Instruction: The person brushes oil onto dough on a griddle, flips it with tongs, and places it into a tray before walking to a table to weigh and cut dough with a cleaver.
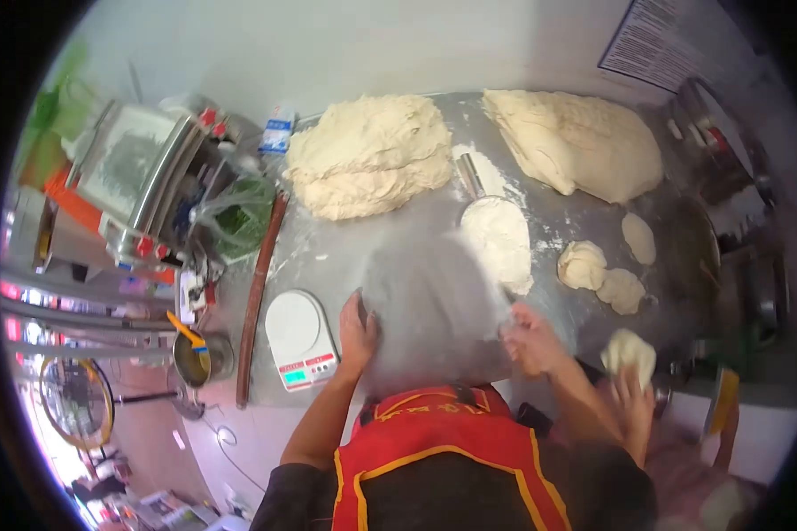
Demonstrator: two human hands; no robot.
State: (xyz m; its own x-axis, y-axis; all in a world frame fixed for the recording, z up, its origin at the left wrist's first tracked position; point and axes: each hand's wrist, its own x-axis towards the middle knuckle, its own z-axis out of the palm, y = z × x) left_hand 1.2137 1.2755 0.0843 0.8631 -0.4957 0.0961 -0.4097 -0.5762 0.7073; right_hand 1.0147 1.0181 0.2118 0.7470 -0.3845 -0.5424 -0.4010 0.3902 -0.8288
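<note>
A greyish, rounded, film-like sheet (429, 305), smeared by motion, spreads between my hands in front of my red apron; its exact kind cannot be told. My left hand (357, 334) is at its left edge, fingers curled inward beside the kitchen scale (297, 327). At the right edge, the fingers of my right hand (531, 341) are bent and pinched together on it. Just beyond lies a scoop (496, 232) heaped with white flour. Two big masses of dough rest at the back: a rough one (367, 159) and a smoother one (584, 146).
Small dough pieces (584, 265) lie to the right. Another person's hand (633, 411) holds a dough lump (629, 356) at the lower right. A long brown rod (261, 301), a pot with an orange-handled tool (202, 358), bagged greens (243, 221) and a machine (133, 168) stand left.
</note>
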